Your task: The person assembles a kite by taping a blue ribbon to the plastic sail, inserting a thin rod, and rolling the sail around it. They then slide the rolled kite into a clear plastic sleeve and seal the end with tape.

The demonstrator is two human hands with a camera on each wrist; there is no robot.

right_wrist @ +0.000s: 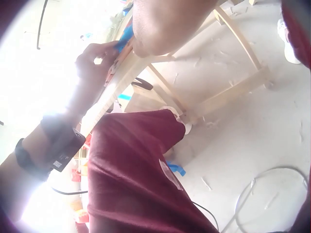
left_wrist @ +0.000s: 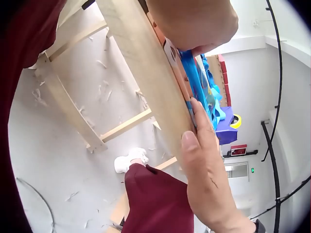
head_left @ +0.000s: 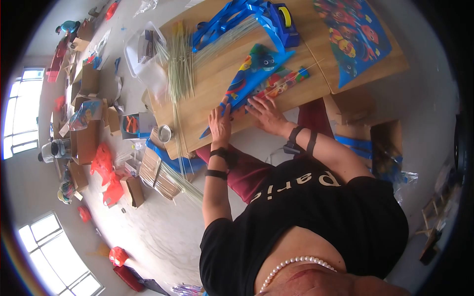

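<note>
A blue cartoon-printed sheet (head_left: pixel 256 69), thin and pointed, lies folded near the table's front edge, its red-and-green printed part (head_left: pixel 281 85) showing beside the blue. My left hand (head_left: pixel 219 126) is at its narrow end. In the right wrist view, thumb and fingers of that left hand (right_wrist: pixel 95 60) pinch the blue edge. My right hand (head_left: pixel 269 116) rests with fairly straight fingers on the sheet's near side. The left wrist view shows this right hand (left_wrist: pixel 204 165) lying along the table edge, thumb extended.
Bundled thin pale sticks (head_left: pixel 180 74) lie at the table's left, beside a white plastic tub (head_left: pixel 136 49). Blue strips (head_left: pixel 217 24) and a blue tape dispenser (head_left: pixel 285 24) stand farther back. Another printed sheet (head_left: pixel 355 39) covers the right end. A round tin (head_left: pixel 165 133) sits at the corner.
</note>
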